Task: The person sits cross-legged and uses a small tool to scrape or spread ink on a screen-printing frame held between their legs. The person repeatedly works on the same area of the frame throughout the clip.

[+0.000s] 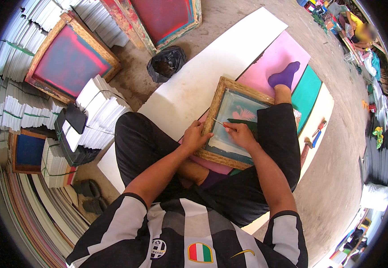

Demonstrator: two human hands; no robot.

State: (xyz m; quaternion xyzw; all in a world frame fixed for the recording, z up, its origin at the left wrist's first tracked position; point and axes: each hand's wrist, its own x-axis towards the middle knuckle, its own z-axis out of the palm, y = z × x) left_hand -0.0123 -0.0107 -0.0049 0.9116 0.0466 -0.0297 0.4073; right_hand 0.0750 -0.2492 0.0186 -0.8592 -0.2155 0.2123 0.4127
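A wooden screen-printing frame (211, 117) lies tilted across my lap, between my crossed legs. Its mesh (229, 105) is greyish blue with a pink leaf-like shape and a pale band near the lower side. My left hand (195, 137) grips the left rail, thumb over the wood. In my right hand (240, 135) is a thin screwdriver with a red handle (225, 126); its metal shaft reaches toward the inner edge of the left rail. My right knee covers part of the frame's right side.
Pliers with red handles (322, 125), a blue-handled tool (316, 137) and a hammer (307, 143) lie on my right. A black plastic bag (166, 64) sits ahead. Stacked white sheets (99, 107) and more screen frames (71, 60) stand left. Another person (359, 29) sits far right.
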